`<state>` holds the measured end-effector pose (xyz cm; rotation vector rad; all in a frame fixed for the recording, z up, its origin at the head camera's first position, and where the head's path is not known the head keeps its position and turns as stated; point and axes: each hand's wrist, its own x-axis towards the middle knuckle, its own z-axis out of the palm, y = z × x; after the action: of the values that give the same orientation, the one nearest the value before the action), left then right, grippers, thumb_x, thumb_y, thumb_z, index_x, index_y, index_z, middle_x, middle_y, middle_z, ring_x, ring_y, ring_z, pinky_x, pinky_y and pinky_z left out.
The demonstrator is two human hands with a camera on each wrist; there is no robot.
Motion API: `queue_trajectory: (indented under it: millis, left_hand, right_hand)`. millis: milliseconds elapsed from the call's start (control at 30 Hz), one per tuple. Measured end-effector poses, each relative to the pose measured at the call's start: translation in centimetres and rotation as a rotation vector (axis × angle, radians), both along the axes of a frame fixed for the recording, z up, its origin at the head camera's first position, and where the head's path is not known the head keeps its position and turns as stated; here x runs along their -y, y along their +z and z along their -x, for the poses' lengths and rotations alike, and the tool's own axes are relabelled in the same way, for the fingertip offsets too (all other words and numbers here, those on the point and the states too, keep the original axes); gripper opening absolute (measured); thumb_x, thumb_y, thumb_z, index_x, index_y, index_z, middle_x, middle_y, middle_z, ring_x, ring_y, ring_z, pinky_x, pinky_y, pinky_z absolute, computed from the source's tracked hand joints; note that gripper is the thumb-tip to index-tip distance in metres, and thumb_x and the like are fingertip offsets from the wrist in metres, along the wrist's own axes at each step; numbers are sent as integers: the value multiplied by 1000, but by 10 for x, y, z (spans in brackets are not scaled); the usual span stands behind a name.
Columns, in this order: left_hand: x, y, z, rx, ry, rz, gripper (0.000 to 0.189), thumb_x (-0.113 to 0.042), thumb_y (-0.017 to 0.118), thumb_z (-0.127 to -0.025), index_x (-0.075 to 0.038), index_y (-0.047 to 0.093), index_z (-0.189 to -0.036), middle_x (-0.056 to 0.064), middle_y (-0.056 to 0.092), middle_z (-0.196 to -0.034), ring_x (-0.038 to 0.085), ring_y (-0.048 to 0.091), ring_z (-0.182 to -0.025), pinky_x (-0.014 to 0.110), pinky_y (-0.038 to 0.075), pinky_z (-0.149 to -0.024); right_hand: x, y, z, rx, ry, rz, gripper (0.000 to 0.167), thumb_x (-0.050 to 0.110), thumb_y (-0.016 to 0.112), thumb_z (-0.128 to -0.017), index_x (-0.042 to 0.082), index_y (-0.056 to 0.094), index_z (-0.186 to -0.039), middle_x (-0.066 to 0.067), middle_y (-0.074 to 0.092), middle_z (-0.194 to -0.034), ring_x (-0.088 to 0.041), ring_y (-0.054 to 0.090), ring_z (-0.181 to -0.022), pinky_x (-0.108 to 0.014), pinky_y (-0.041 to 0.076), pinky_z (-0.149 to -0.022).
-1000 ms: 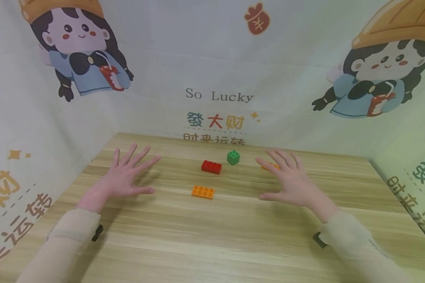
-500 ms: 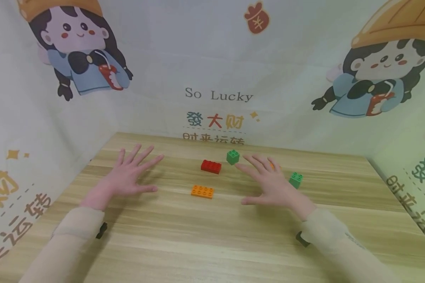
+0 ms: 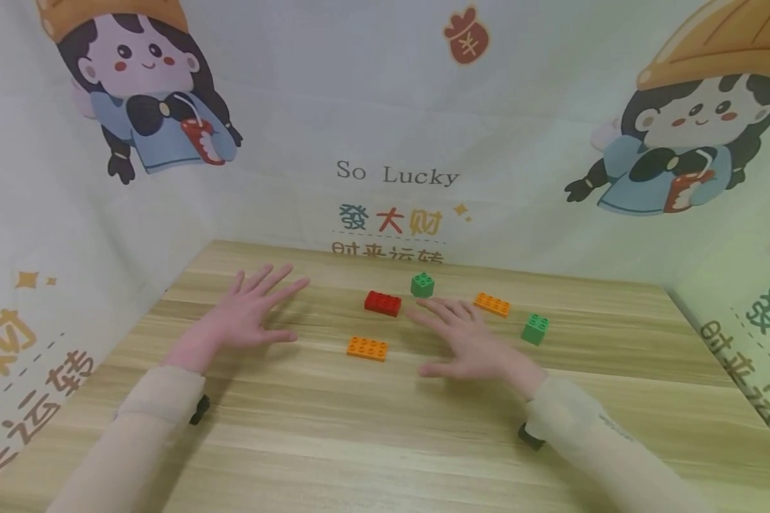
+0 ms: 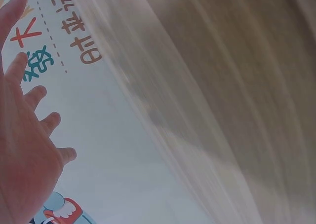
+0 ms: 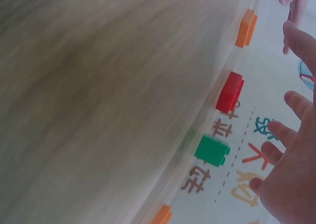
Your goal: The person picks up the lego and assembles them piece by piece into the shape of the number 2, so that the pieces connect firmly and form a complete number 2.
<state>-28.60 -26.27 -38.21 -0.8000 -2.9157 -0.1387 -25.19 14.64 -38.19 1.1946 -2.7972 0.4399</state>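
My left hand point(image 3: 247, 317) hovers over the left part of the table, fingers spread and nothing in it. Over the middle right my right hand point(image 3: 465, 345) is held with fingers spread, also holding nothing. Its fingertips reach close to a red brick point(image 3: 383, 303) and a green brick point(image 3: 422, 285) at the back. A flat orange brick point(image 3: 367, 348) lies between the two hands. Beyond my right hand lie a second orange brick point(image 3: 491, 304) and a second green brick point(image 3: 535, 329). In the right wrist view the red brick point(image 5: 229, 92) and a green brick point(image 5: 212, 149) show beside the hand.
The wood-grain table point(image 3: 334, 442) is enclosed at the back and sides by a white printed cloth point(image 3: 282, 142). Its back edge runs just behind the bricks. A small dark piece shows under each sleeve cuff point(image 3: 561, 406).
My right hand has moved left, uncovering the right-hand green brick and then the far orange brick. My left hand has drifted slightly right. The bricks have stayed in place.
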Motion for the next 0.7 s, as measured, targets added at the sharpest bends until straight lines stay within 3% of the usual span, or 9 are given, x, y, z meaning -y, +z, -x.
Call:
queue_trajectory:
  millis: [167,433,700]
  left_hand:
    - [-2,-1,1,26,-1,-6,93,-60,67,-84,-36,17,-158,11,13,-167,47,14,-151,75,6,-115]
    - [-7,1,3,50,-17,-13,89,-57,67,-86,-33,19,-158,13,20,-166,46,18,-150,73,9,-117]
    - [-15,7,6,50,-56,-42,87,-51,69,-87,-27,25,-157,15,25,-164,43,28,-148,70,18,-117]
  right_hand:
    - [7,-4,1,22,33,-12,85,46,74,-85,22,32,-155,-10,26,-164,-41,27,-148,-68,20,-116]
    - [22,-6,4,129,79,-20,79,42,72,-88,20,35,-154,-9,35,-160,-34,29,-147,-63,19,-119]
    - [31,-9,9,214,73,-16,75,41,70,-90,20,37,-153,-6,35,-161,-33,29,-149,-61,18,-121]
